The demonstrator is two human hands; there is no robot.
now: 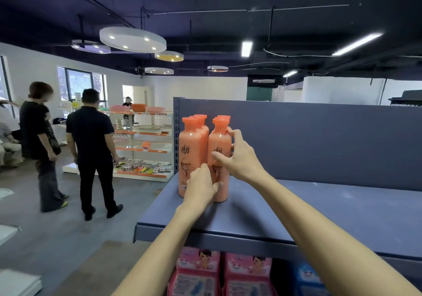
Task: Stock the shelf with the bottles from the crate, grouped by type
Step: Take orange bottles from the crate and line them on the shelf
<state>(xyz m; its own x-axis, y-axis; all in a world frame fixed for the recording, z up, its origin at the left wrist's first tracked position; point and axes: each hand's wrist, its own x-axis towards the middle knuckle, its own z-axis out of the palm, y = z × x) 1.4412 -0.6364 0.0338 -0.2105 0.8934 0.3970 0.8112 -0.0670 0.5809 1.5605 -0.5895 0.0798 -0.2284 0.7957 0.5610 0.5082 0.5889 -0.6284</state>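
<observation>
Several orange bottles (191, 149) with orange caps stand upright in two rows at the left end of the grey-blue top shelf (319, 209). My left hand (201, 187) is curled against the bottoms of the two front bottles, its thumb on the front right bottle (218, 140). My right hand (239, 156) grips that front right bottle from the right side, thumb across its label and fingers reaching round its shoulder. The crate is out of view.
The shelf's back panel (319, 140) rises behind the bottles. Pink packages (198, 273) and a blue package (308, 279) fill the shelf below. Two people in black (91, 149) stand in the aisle at the left, before another stocked shelf (143, 145).
</observation>
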